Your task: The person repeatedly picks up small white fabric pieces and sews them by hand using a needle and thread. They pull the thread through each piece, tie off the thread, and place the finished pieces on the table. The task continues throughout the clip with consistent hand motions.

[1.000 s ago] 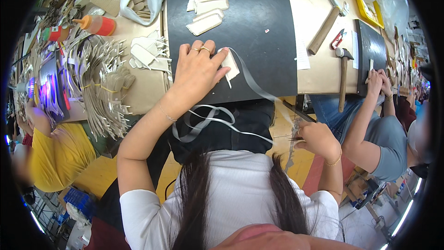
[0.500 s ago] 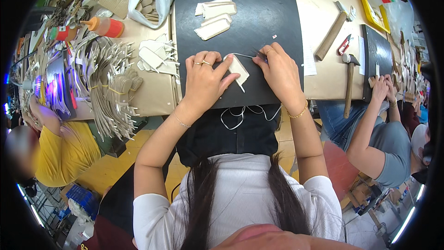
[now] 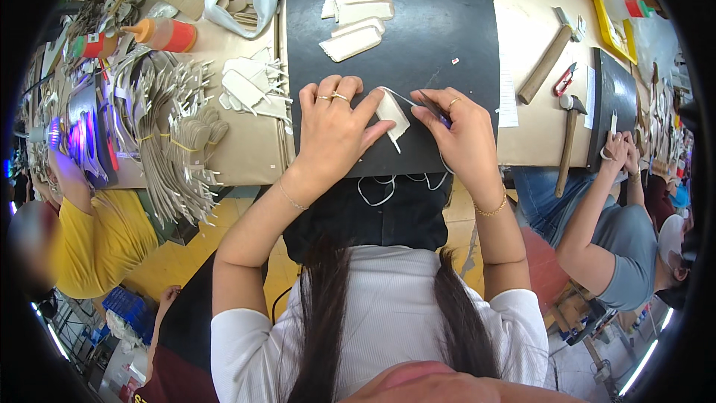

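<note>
Under the thumb and index finger of my left hand (image 3: 335,123), a small cream leather-like piece (image 3: 392,119) with a zigzag lower edge is held on the black work mat (image 3: 321,157). A thin pale cord (image 3: 400,95) runs from the piece's top corner toward my right hand (image 3: 466,130). That hand is closed around a dark pointed tool (image 3: 445,116), whose exact kind is partly hidden by the fingers. More of the cord hangs below the mat's front edge over my lap. Two small stacks of similar cream pieces (image 3: 363,7) lie farther back on the mat.
Left of the mat are loose cream pieces (image 3: 253,88), bundled straps (image 3: 160,149), a plastic bag of pieces (image 3: 257,11) and a red-orange bottle (image 3: 168,35). To the right lie a wooden-handled tool (image 3: 544,67), a hammer (image 3: 570,134) and red snips (image 3: 565,80). Co-workers sit on both sides.
My right hand has turned, bringing the dark tool's tip closer to the piece and cord. My left hand still holds the piece. The view has shifted slightly.
</note>
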A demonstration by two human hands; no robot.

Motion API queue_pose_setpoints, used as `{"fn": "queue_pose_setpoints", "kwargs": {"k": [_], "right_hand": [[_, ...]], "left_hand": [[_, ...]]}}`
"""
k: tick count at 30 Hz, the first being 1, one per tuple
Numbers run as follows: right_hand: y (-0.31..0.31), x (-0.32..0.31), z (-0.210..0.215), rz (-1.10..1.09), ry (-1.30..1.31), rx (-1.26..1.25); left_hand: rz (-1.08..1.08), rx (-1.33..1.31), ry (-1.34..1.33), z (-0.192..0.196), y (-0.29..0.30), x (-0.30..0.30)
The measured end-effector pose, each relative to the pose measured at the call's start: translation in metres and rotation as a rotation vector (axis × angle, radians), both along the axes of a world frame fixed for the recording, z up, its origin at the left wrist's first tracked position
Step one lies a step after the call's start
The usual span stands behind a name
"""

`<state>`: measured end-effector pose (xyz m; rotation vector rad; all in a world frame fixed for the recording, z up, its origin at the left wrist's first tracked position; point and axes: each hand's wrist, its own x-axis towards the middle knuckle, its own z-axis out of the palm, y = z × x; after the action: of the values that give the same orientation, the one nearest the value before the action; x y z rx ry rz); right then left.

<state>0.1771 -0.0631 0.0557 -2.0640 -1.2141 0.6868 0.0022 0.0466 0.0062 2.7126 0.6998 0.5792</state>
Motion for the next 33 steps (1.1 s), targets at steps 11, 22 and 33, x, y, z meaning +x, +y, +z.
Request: {"fn": "queue_pose_setpoints", "kwargs": {"k": [11,22,33], "right_hand": [[-0.026,-0.016,-0.020,0.100,-0.318,0.026],[-0.033,-0.030,-0.029,0.183,-0.443,0.067],[-0.028,-0.035,-0.026,0.233,-0.605,0.045]], "left_hand": [[-0.020,0.000,-0.008,-0.003,-0.001,0.000],[-0.046,0.024,0.069,0.006,-0.001,0.003],[0.034,-0.176,0.032,0.001,0.015,0.017]]}}
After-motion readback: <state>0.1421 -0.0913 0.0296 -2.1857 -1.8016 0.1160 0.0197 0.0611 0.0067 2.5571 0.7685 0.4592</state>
